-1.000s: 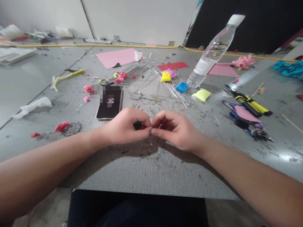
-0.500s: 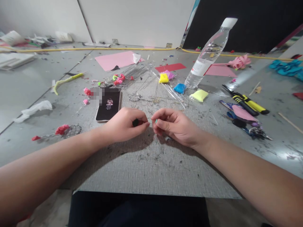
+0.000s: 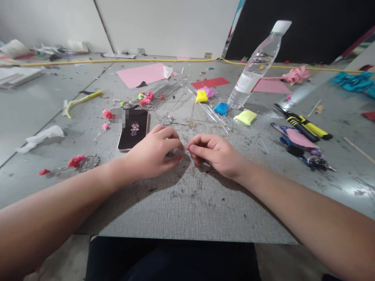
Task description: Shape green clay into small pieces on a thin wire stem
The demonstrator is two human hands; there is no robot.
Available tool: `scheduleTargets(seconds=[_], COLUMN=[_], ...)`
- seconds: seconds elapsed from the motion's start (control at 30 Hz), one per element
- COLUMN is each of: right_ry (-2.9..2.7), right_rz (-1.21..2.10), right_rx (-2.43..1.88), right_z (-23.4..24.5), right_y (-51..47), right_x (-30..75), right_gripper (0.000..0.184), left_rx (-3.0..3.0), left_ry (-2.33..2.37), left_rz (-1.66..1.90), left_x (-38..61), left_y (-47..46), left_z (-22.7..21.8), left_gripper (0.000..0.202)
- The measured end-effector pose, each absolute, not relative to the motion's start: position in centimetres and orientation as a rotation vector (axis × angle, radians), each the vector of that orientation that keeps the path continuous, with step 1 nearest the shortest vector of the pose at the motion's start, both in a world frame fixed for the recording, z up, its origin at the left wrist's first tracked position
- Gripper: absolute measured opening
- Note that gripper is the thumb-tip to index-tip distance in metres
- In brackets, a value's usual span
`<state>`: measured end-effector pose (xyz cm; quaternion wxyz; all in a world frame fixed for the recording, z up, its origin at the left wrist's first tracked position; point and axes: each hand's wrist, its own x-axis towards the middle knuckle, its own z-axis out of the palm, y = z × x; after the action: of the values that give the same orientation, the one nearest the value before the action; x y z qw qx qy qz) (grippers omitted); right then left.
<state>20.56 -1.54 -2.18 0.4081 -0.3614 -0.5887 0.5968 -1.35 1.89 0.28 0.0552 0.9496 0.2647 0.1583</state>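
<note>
My left hand (image 3: pixel 158 152) is curled just above the table, its fingers closed round a small dark lump (image 3: pixel 173 153) that is blurred and mostly covered. Facing it, my right hand (image 3: pixel 215 154) pinches thumb against forefinger; whatever lies between those tips is too small to make out. Only a narrow gap separates the two sets of fingertips. Beyond my left wrist lies a phone (image 3: pixel 133 130) with its screen lit. Thin wire pieces (image 3: pixel 171 120) are scattered behind the hands.
A tilted-looking water bottle (image 3: pixel 252 70) stands behind bags of yellow clay (image 3: pixel 202 96), blue clay (image 3: pixel 222 108) and pale yellow clay (image 3: pixel 245 117). Yellow-black pliers (image 3: pixel 304 124) and keys (image 3: pixel 319 162) lie right. A wire piece with red flowers (image 3: pixel 76 160) lies left.
My left fingers have shifted and spread a little, and the dark lump in them now looks greyer and blurred. The green speck at my right fingertips is no longer visible.
</note>
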Motion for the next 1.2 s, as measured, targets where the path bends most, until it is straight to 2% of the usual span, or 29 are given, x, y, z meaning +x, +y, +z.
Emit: scheduleTargets(seconds=[0.3, 0.5, 0.7, 0.83, 1.03, 1.2], right_ry=[-1.355, -1.297, -1.205, -1.146, -1.235, -1.421], right_rz=[1.498, 1.55, 1.64, 1.769, 2.028, 2.059], right_rx=[-0.895, -0.829, -0.757, -0.629, -0.356, -0.301], right_z=[-2.6, -3.0, -2.8, -2.4, -2.9, -3.5], right_y=[-1.5, -1.3, -1.2, -1.2, -1.1, -1.1], right_x=[20.4, 20.6, 20.7, 20.9, 21.4, 21.3], right_gripper=[0.019, 0.024, 0.032, 0.034, 0.033, 0.03], left_rx=[2.941, 2.951, 2.902, 2.782, 2.283, 1.97], left_ry=[0.822, 0.879, 0.883, 0.774, 0.656, 0.553], left_rz=[0.178, 0.083, 0.121, 0.316, 1.014, 1.076], left_x=[-0.7, -0.4, -0.2, -0.6, -0.8, -0.1], left_y=[-0.1, -0.4, -0.4, 0.1, 0.3, -1.6], left_z=[1.0, 0.7, 0.4, 0.3, 1.5, 1.9], left_gripper=[0.027, 0.016, 0.017, 0.016, 0.008, 0.008])
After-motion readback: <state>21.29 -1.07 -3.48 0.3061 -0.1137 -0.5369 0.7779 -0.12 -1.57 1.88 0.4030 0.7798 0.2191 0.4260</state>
